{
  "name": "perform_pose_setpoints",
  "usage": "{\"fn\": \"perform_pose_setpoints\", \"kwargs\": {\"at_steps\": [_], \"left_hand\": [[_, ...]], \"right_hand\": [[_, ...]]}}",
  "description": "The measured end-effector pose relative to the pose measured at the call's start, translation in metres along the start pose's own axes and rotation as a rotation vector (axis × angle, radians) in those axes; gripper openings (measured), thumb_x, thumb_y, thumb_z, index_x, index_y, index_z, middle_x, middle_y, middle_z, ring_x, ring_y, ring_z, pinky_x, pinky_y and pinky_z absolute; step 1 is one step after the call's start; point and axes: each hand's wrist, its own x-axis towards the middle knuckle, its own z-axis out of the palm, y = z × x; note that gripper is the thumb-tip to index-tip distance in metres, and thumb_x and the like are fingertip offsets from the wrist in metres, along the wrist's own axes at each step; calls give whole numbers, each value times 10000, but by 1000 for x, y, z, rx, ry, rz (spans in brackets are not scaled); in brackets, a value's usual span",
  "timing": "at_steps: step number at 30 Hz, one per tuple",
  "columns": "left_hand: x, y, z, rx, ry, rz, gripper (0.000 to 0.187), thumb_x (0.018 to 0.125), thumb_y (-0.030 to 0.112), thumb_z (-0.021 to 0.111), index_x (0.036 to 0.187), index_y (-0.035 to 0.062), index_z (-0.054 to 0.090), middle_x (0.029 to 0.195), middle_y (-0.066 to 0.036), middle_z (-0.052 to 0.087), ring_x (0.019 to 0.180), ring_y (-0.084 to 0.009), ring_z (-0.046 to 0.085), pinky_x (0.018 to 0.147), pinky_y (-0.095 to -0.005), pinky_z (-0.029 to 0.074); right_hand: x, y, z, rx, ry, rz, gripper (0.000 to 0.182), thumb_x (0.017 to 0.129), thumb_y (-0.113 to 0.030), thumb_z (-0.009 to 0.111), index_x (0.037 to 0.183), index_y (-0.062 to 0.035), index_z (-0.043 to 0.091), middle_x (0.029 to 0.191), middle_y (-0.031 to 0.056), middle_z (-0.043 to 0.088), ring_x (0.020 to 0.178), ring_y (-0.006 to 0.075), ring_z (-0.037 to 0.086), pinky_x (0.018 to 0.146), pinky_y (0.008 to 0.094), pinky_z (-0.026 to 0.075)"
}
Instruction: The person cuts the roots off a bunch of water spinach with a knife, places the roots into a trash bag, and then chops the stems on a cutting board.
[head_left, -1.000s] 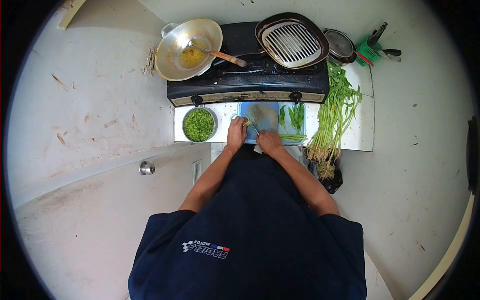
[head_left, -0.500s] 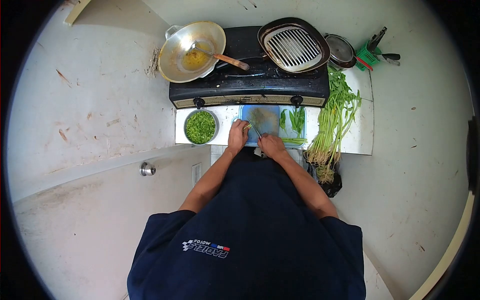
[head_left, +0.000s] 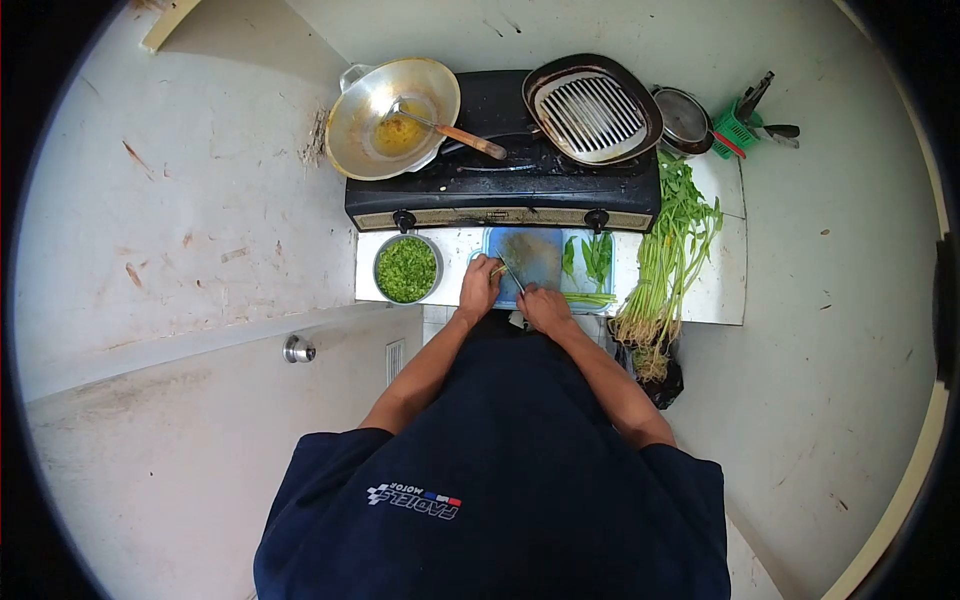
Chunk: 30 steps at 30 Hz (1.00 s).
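My left hand (head_left: 481,287) is closed on green stems at the left side of a blue cutting board (head_left: 551,240). In my right hand (head_left: 545,308) is a knife (head_left: 511,274), its blade angled up and left towards the stems. Cut green leaves (head_left: 597,260) lie on the board's right part, with a few pale green stalks (head_left: 590,298) below them beside my right hand. A round bowl (head_left: 437,268) of chopped greens (head_left: 405,268) stands to the left of the board. The stem ends inside my left fingers are mostly hidden.
Behind the board stands a black stove (head_left: 490,195). It carries a wok (head_left: 345,120) with a wooden-handled ladle (head_left: 470,140) and a grill pan (head_left: 592,110). Rooted leafy greens (head_left: 665,260) lie at right, near a lidded pot (head_left: 682,118) and a green utensil basket (head_left: 733,130).
The whole view has shifted, so the stove and counter appear slightly lower. Both hands keep nearly the same place over the board, still holding the stems and the knife.
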Motion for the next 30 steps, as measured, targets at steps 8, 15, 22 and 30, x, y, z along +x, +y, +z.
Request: {"fn": "perform_pose_setpoints", "kwargs": {"at_steps": [8,15,22,30], "left_hand": [[0,3,-1,5,17,-5,150,856,-7,740,1000,4,703,928,-169,617,909,-382,624,824,-457,502],[0,4,-1,-14,25,-12,155,853,-5,742,1002,5,704,929,-172,622,916,-393,624,823,-463,502],[0,3,-1,-15,16,-32,135,854,-16,730,983,10,701,925,-171,627,913,-395,624,818,-463,507],[0,-2,2,-29,65,10,135,849,-37,737,977,-8,707,901,-168,655,845,-357,659,765,-435,522]], "right_hand": [[10,1,1,15,-12,-11,391,1043,-329,518,913,-1,688,819,220,747,782,381,757,727,496,600],[24,1,9,30,47,-76,404,1042,-331,521,927,24,676,765,222,735,750,384,751,720,487,596],[20,-1,10,-9,42,-42,329,1008,-292,567,928,0,695,841,195,749,775,355,763,730,483,604],[2,5,7,61,-4,-29,397,1047,-329,522,963,36,655,814,225,739,788,392,744,742,491,590]]}}
